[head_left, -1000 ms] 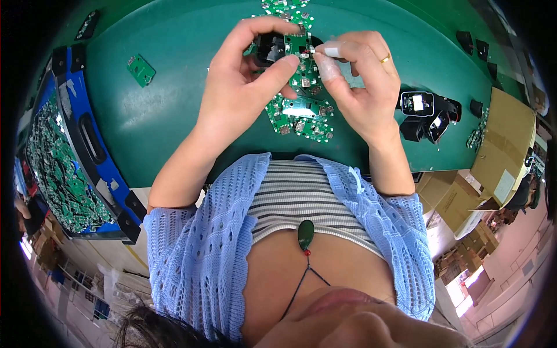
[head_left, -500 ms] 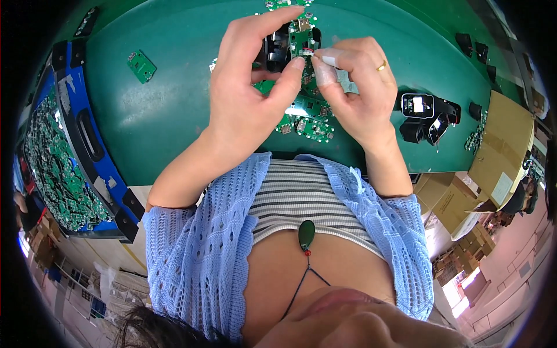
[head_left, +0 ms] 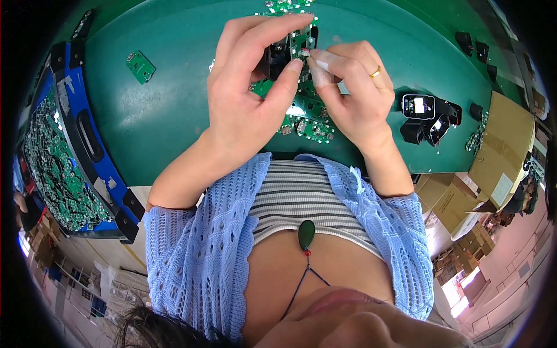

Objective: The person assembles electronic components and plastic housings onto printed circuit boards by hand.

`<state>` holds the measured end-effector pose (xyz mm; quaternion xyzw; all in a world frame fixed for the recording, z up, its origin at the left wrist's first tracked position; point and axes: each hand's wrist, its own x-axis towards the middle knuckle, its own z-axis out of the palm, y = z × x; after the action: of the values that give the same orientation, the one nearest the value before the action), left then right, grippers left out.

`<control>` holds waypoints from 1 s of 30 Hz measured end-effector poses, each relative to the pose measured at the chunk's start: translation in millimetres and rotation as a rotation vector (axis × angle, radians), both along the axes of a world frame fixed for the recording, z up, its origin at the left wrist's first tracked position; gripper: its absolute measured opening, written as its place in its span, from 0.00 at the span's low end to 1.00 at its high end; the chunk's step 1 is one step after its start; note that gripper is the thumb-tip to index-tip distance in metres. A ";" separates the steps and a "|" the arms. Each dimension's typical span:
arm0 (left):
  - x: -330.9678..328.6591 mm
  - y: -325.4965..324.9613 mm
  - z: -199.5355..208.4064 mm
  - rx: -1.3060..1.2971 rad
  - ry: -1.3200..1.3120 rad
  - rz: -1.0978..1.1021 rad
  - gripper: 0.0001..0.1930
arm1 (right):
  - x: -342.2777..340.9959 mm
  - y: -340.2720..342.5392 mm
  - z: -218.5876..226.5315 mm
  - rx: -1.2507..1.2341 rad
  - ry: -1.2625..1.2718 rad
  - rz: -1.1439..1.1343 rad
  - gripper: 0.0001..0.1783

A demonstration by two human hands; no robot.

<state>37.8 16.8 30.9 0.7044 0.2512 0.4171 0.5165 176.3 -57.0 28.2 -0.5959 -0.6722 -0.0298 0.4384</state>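
Note:
My left hand (head_left: pixel 246 87) holds a small green circuit board (head_left: pixel 299 39) by its edges, together with a black plastic housing (head_left: pixel 277 58) beside it. Finger and thumb of my right hand (head_left: pixel 358 84), which has white tape on its fingers and a ring, are pinched at a tiny white connector (head_left: pixel 305 53) with a bit of red wire on the board. The fingertips hide most of that connector. Under my hands lie several loose green boards (head_left: pixel 314 130), partly covered by them.
At left stands a blue-framed tray (head_left: pixel 96 139) heaped with small boards (head_left: pixel 64 168). One single board (head_left: pixel 141 66) lies on the green tabletop (head_left: pixel 168 110). Black device housings (head_left: pixel 426 116) sit at right, with a cardboard box (head_left: pixel 502 145) beyond them.
The board and housing have tilted slightly in my left hand, so less of the board's face shows. My right hand has shifted a little to the left and stays at the connector.

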 end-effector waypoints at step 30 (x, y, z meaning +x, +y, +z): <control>-3.7 8.6 -2.0 -0.428 -0.059 -0.154 0.21 | 4.8 0.2 10.6 -0.242 0.445 0.053 0.07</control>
<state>34.1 25.4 28.8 0.5833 0.2645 0.3342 0.6915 181.1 -56.8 38.8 -0.6179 -0.5733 0.1945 0.5017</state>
